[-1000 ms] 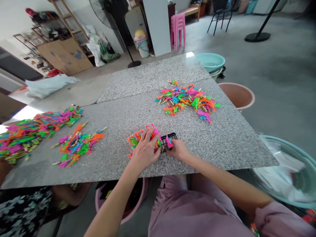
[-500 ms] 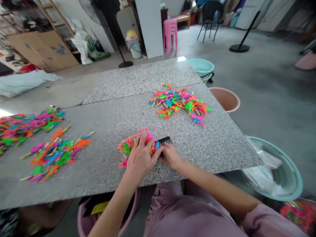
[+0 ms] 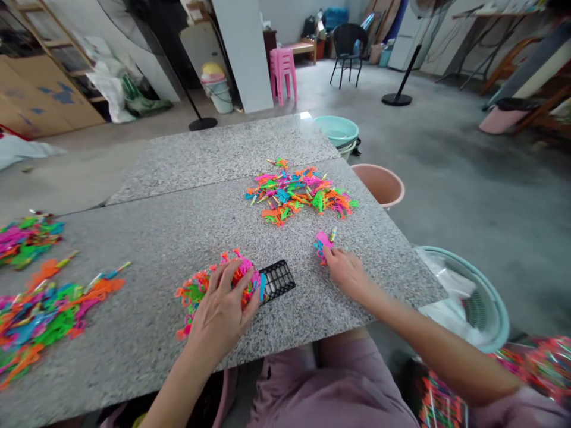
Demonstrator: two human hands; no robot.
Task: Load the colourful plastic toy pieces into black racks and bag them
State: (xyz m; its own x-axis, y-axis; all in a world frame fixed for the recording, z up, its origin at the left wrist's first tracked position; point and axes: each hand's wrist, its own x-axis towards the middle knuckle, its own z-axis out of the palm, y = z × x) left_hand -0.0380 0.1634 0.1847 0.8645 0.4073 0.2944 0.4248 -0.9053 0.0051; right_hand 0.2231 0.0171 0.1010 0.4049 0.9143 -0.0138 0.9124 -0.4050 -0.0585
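My left hand lies curved over a packed bunch of small plastic toy pistols in orange, pink, green and blue, its thumb along their right side. The bunch stands at one end of a black grid tray, whose uncovered cells show to the right. Farther right, my right hand pinches a pink and blue pair of toy pistols just above or on the tabletop. A shiny wrapped tip sticks up beside them. The fingertips are partly hidden behind these toys.
A loose pile of toy pistols lies beyond my hands on the speckled stone table. More piles are at left. Along the right edge stand a turquoise basin, a pinkish tub and a green basket with plastic bags.
My right hand has left the black tray and moved right, now holding the pink and blue toys from the pile's near edge. More of the tray shows. The view has swung right.
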